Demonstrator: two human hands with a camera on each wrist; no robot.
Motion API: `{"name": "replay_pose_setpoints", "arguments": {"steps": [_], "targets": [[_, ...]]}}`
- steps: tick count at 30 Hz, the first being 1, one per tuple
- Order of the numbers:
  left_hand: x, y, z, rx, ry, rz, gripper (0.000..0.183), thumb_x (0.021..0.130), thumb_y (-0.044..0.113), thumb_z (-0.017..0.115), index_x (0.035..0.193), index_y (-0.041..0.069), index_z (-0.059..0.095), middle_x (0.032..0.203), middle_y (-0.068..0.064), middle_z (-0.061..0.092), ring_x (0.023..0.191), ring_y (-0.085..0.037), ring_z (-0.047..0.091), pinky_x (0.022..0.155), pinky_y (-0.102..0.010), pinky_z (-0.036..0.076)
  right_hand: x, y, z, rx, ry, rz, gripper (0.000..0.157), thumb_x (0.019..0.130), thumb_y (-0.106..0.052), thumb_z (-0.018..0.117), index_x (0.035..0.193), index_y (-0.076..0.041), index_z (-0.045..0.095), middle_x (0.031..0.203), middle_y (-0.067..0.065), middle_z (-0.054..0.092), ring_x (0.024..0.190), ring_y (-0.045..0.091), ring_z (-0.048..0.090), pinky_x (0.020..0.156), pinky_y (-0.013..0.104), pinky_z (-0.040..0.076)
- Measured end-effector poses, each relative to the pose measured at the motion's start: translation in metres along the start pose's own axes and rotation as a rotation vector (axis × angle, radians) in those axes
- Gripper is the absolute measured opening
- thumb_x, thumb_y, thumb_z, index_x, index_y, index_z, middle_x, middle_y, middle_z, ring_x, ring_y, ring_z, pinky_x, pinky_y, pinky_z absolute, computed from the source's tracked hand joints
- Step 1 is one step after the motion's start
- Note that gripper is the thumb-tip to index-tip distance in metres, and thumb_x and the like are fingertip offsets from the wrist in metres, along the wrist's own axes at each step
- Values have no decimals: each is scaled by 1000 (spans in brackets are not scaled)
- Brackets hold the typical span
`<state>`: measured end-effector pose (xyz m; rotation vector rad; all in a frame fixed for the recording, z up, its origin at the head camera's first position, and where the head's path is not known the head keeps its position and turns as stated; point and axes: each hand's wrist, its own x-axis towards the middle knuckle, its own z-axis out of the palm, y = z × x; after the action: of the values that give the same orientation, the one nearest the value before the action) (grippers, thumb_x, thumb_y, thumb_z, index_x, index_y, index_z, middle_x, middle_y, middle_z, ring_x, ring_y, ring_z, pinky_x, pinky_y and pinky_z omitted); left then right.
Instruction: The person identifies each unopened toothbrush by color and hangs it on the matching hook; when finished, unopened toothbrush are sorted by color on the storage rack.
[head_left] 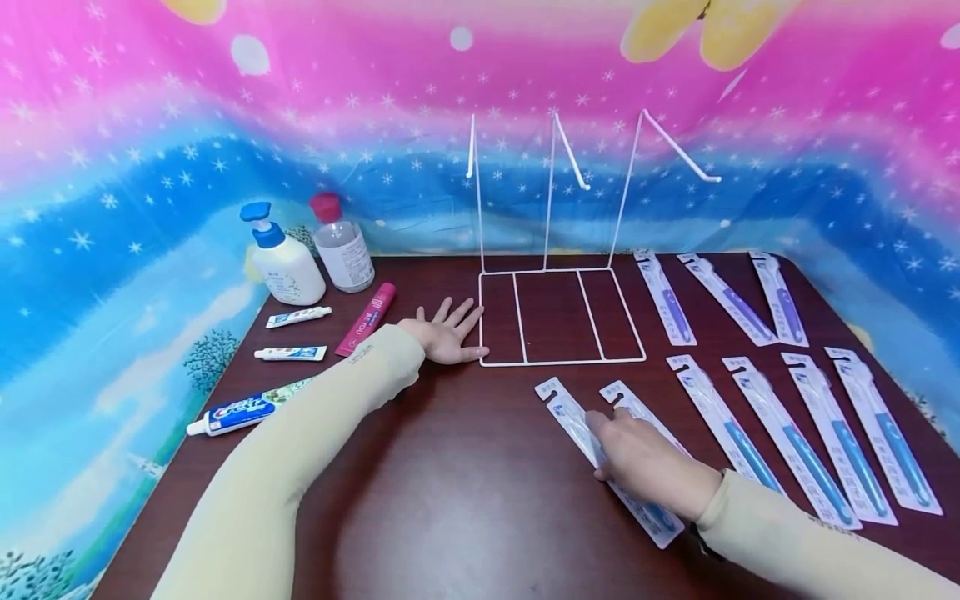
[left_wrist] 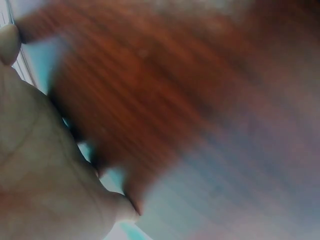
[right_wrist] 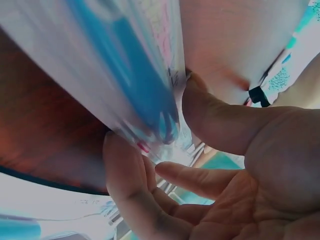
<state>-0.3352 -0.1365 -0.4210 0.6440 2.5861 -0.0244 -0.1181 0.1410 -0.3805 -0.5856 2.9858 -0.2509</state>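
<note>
A white wire rack (head_left: 562,362) stands at the table's far side, with three upright wires ending in hooks. My left hand (head_left: 447,336) lies with fingers spread at the left side of its base; thumb and fingertips meet the wire. In front of the rack, my right hand (head_left: 641,462) holds a packaged toothbrush (head_left: 568,417) slanted over the table. In the right wrist view, thumb and fingers (right_wrist: 127,175) pinch the edges of the clear pack around its blue handle (right_wrist: 135,75). Another packaged toothbrush (head_left: 622,400) is partly hidden under that hand.
Packs with purple toothbrushes (head_left: 670,308) and several with blue ones (head_left: 806,450) lie at the right. On the left stand a pump bottle (head_left: 288,271) and a red-capped bottle (head_left: 345,254), near a pink tube (head_left: 367,321), two small tubes (head_left: 291,353) and a toothpaste tube (head_left: 243,411).
</note>
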Motion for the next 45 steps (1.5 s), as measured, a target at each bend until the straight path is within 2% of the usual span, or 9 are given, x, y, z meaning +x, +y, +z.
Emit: {"name": "replay_pose_setpoints", "arguments": {"steps": [4, 13, 22, 25, 28, 34, 40, 43, 45], "targets": [[4, 0, 2, 7, 7, -2, 94, 72, 85, 24, 143, 38, -16, 151, 10, -19, 136, -26, -19, 98, -65, -6, 2, 3, -3, 5, -32, 20, 50, 60, -18, 85, 92, -3, 51, 68, 7, 50, 63, 22, 52, 55, 35, 43], [6, -2, 4, 12, -19, -22, 93, 72, 85, 25, 140, 41, -20, 150, 11, -21, 135, -26, -21, 98, -66, -4, 5, 10, -13, 110, -154, 86, 62, 60, -24, 85, 105, -2, 48, 72, 3, 51, 66, 17, 51, 60, 33, 44], [13, -2, 0, 5, -4, -12, 94, 71, 85, 25, 141, 40, -19, 150, 10, -20, 135, -26, -21, 98, -65, -7, 2, 19, -21, 123, -139, 66, 34, 68, -29, 80, 79, -13, 51, 65, -4, 48, 61, 14, 47, 56, 32, 40], [13, -2, -2, 0, -4, -9, 95, 71, 85, 26, 142, 38, -18, 150, 10, -20, 135, -26, -21, 98, -65, -6, 2, 22, -30, 174, -105, 58, 31, 71, -33, 78, 82, -17, 54, 64, -6, 48, 60, 12, 46, 55, 31, 39], [12, -2, -3, -5, -15, -12, 95, 73, 84, 26, 142, 37, -18, 150, 10, -20, 135, -26, -20, 99, -64, -6, 2, 26, -40, 312, -56, 39, 30, 75, -35, 75, 89, -17, 57, 69, -6, 53, 61, 11, 50, 54, 29, 42], [8, -4, -4, 7, -38, -31, 90, 76, 81, 26, 141, 39, -20, 149, 13, -23, 135, -24, -22, 99, -63, -6, -2, 36, -61, 574, 42, 11, 44, 82, -40, 66, 119, -20, 57, 101, -2, 65, 81, 12, 61, 71, 32, 51], [6, -6, -1, 13, -30, -12, 90, 75, 82, 25, 141, 39, -19, 150, 11, -21, 135, -25, -22, 99, -65, -4, -4, 45, -84, 620, 283, -16, 33, 90, -30, 59, 117, -11, 59, 102, 6, 66, 80, 16, 62, 69, 29, 51], [7, -6, -1, 0, -34, 5, 92, 75, 81, 28, 142, 38, -18, 150, 9, -21, 135, -26, -22, 98, -66, -4, -4, 55, -98, 619, 387, -2, 37, 92, -24, 57, 124, -7, 55, 114, 13, 61, 92, 22, 62, 76, 35, 51], [6, -4, -1, -5, -40, 9, 93, 75, 81, 29, 142, 37, -18, 150, 9, -21, 135, -26, -22, 98, -65, -4, -3, 62, -108, 613, 421, 22, 41, 93, -25, 55, 130, -8, 50, 119, 15, 58, 98, 26, 60, 79, 42, 48]]}}
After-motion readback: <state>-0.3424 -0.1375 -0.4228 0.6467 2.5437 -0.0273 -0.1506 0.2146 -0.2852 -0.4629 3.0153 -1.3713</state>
